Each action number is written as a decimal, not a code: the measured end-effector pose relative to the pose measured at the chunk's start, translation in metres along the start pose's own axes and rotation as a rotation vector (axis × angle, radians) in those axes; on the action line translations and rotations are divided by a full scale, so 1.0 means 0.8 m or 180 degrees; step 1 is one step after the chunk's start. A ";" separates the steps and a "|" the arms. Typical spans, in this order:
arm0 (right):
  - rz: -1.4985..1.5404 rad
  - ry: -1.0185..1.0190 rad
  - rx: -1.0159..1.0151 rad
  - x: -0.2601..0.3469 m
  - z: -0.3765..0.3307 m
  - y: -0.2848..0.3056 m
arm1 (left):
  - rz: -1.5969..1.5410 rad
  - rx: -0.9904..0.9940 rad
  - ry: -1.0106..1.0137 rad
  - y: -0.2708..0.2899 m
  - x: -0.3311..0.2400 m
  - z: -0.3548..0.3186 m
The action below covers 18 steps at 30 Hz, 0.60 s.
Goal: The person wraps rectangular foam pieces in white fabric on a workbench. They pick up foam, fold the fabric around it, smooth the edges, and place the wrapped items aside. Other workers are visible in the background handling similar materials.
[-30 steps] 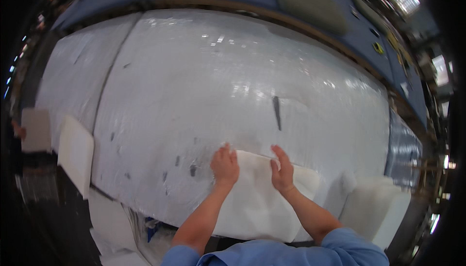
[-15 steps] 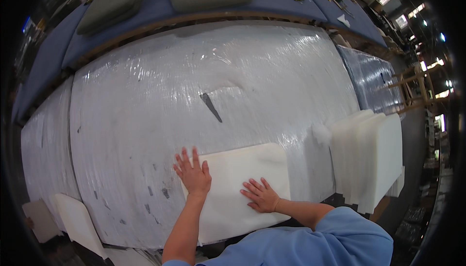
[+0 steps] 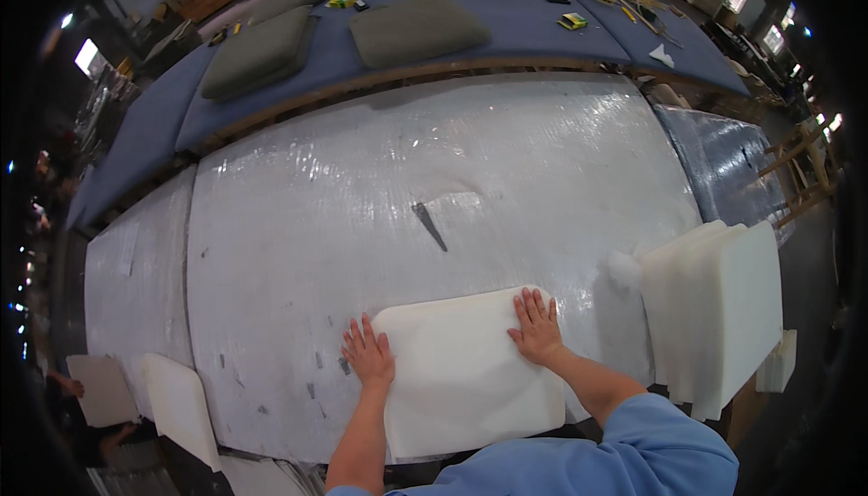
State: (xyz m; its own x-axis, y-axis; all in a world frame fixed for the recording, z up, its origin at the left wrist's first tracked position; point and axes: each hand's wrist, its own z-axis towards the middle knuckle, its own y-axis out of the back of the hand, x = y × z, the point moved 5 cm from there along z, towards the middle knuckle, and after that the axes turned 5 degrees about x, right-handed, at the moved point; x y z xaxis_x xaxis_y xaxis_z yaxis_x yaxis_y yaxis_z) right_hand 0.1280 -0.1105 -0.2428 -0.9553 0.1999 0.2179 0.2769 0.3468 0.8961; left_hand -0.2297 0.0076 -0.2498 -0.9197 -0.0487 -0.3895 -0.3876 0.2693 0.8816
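Observation:
A white cushion-shaped foam pad (image 3: pixel 466 378) with rounded far corners lies flat on the plastic-wrapped table (image 3: pixel 298 234), close in front of me. My left hand (image 3: pixel 369 356), fingers spread, rests along the pad's left edge, its fingertips over the table's wrap. At the far right corner, my right hand (image 3: pixel 537 329) lies flat on the pad with its fingers stretched out. Neither hand grips anything. Farther out on the table, a dark, narrow, tapering strip (image 3: pixel 429 226) shows near the middle.
On the right stands a stack of white foam pads (image 3: pixel 737 315). Another white pad (image 3: pixel 181 406) leans at the near left edge, where another person's hand (image 3: pixel 72 386) touches a greyish pad (image 3: pixel 101 390). Grey-green cushions (image 3: pixel 420 30) lie on a blue table (image 3: pixel 542 39) beyond.
My right hand has moved from the middle of the pad to its far right corner. The left hand stays at the left edge. The whole view has shifted, showing more of the far side.

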 end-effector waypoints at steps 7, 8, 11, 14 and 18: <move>-0.0169 -0.0002 0.0266 0.000 0.002 -0.001 | 0.0372 -0.0181 0.0036 -0.008 -0.013 -0.047; -0.0156 0.0009 0.0262 0.001 0.000 -0.001 | 0.0265 0.0012 0.0046 -0.010 -0.015 -0.056; -0.0105 0.0012 0.0420 -0.001 -0.001 0.007 | -0.0627 -0.0405 0.0489 0.004 -0.011 -0.086; -0.0060 -0.0016 0.0638 0.000 -0.008 0.020 | -0.0816 0.0348 0.1167 -0.003 0.007 -0.134; 0.0950 -0.0174 -0.0337 -0.015 -0.064 0.036 | -0.0487 0.0287 0.0945 -0.008 0.022 -0.214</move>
State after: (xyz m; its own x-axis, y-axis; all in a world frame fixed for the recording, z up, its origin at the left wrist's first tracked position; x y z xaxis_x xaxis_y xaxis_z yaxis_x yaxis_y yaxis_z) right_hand 0.1418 -0.1495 -0.1997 -0.8257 0.3284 0.4586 0.5290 0.1686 0.8317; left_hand -0.2538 -0.1593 -0.2167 -0.8343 -0.3694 -0.4092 -0.5277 0.3203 0.7867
